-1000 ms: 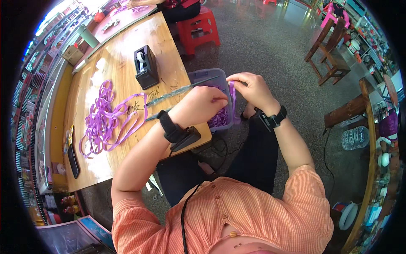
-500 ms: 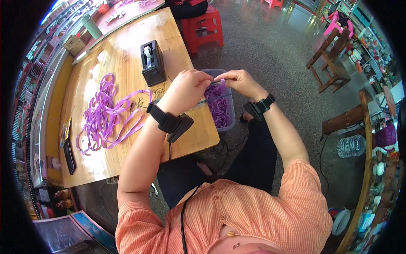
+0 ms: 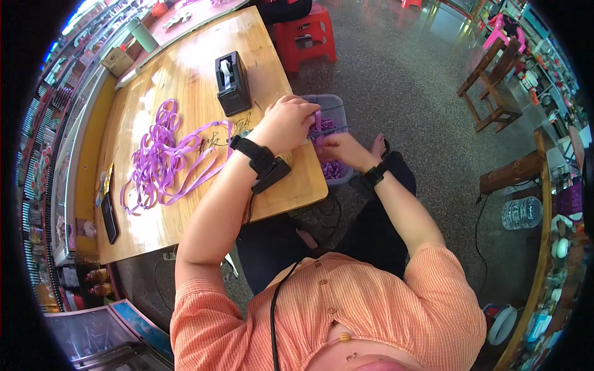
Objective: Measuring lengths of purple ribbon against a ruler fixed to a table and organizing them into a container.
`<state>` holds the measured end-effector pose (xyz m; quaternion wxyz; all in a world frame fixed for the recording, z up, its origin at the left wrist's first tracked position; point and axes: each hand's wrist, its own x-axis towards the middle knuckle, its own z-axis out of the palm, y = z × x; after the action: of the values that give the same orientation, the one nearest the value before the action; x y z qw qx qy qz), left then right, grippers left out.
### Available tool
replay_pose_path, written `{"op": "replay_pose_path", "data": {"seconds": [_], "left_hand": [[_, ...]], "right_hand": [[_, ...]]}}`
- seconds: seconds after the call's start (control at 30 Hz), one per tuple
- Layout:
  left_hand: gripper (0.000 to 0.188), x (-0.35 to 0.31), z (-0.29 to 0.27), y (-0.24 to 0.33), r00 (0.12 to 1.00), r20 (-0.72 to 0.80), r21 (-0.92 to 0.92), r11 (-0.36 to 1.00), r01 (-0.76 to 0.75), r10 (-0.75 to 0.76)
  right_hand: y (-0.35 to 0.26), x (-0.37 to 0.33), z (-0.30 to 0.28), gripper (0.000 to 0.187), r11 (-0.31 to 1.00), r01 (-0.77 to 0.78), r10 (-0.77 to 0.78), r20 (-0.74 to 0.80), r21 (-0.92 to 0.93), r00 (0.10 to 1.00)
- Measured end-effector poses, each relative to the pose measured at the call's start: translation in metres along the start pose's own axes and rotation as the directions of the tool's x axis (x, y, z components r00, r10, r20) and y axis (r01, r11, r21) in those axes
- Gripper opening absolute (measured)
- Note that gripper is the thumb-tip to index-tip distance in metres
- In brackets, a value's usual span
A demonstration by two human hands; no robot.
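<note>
At the edge of the desk [image 3: 303, 193], left hand [image 3: 288, 125] is pinching purple ribbon [image 3: 318, 119], seemingly mid-wrap; right hand [image 3: 348, 153] is blurring, grip unreadable. Next move: likely needing steady tension.

I see wood in the tabletop [image 3: 198, 71] — smooth, glossy as varnish under the glare. Purple ribbon [image 3: 162, 143]: thin, satiny cloth by its look. Tape dispenser [image 3: 236, 98]: black plastic. Tub [image 3: 325, 101]: smooth plastic. My shirt [image 3: 284, 309]: matt cloth. Stool [image 3: 309, 31]: red plastic, shiny. Floor [image 3: 402, 80] — speckled, stone-like, polished.

wooden table [image 3: 185, 71] | black handwritten characters [image 3: 213, 142], two groups (not surely legible) | carton [image 3: 117, 60]: small marking, unreadable
</note>
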<state>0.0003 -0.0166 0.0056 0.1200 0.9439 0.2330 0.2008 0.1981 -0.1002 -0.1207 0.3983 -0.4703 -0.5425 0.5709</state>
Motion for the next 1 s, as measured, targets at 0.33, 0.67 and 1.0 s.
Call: {"op": "replay_pose_path", "data": {"seconds": [0.33, 0.67, 1.0], "left_hand": [[0.028, 0.004, 0.0, 0.006, 1.0, 0.004, -0.008, 1.0, -0.003, 0.003], [0.023, -0.033, -0.01, 0.065, 0.979, -0.194, 0.086, 0.995, -0.04, 0.056], [0.011, -0.161, 0.075, 0.161, 0.885, -0.26, -0.612, 0.775, 0.16, -0.388]], "right_hand": [[0.071, -0.101, 0.04, 0.029, 0.93, -0.324, 0.348, -0.136, 0.173, 0.927], [0.061, -0.155, 0.088, 0.024, 0.849, -0.483, 0.499, -0.023, 0.212, 0.867], [0.014, -0.203, 0.096, 0.022, 0.805, -0.478, 0.506, 0.016, 0.35, 0.863]]}}
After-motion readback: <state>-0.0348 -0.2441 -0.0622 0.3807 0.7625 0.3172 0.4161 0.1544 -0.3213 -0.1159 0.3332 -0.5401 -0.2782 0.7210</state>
